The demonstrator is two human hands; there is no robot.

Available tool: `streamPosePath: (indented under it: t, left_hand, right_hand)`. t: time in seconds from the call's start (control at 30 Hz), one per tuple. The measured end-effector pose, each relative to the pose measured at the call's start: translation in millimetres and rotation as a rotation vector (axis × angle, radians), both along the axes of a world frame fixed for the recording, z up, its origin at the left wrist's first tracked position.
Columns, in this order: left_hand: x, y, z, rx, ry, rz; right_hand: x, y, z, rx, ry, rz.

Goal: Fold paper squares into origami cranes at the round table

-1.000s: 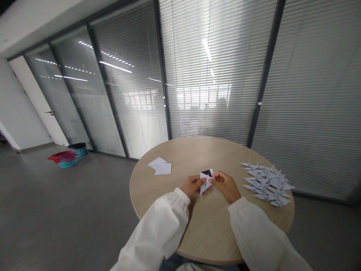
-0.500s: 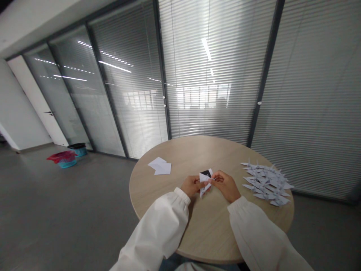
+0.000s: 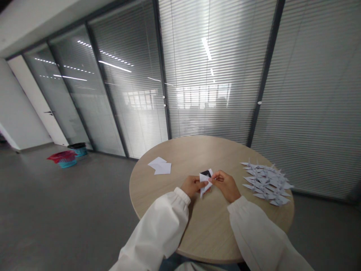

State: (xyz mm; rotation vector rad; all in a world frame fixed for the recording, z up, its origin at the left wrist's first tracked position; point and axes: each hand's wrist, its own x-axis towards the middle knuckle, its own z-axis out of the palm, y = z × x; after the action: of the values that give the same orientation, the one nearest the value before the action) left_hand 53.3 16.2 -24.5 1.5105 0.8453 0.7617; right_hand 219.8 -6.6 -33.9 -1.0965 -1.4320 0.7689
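Note:
A partly folded piece of white paper is held between my two hands, above the middle of the table. My left hand pinches its left side, the thumb lying across the front. At the right edge, my right hand grips the paper between thumb and fingertips. Just behind the paper lies a small dark item with a white end, mostly covered, so I cannot tell its kind. Several folded paper cranes sit in a cluster to the right of my right hand.
Flat white paper sheets overlap on the left part of the round wooden table. Two bins stand on the floor at far left, one with a red liner, one with a black liner. A glass partition with blinds rises behind the table.
The paper's upper part has shifted slightly between my fingers, and my right fingertips have moved a little on it. My left hand stays almost in place.

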Motion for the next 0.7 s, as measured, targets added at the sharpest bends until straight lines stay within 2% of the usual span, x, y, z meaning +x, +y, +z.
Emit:
streamPosePath:
  t: [0.17, 0.33, 0.7]
  left_hand:
    - [0.3, -2.8, 2.9, 0.004, -0.017, -0.015]
    - [-0.9, -0.8, -0.9, 0.007, -0.017, -0.018]
    - [-0.6, -1.9, 1.6, 0.064, 0.058, 0.104]
  right_hand:
    - [-1.0, -1.4, 1.3, 0.001, 0.017, -0.002]
    - [-0.5, -0.8, 0.2, 0.005, 0.007, 0.002]
    - [-0.8, -3.5, 4.0, -0.01, 0.008, -0.007]
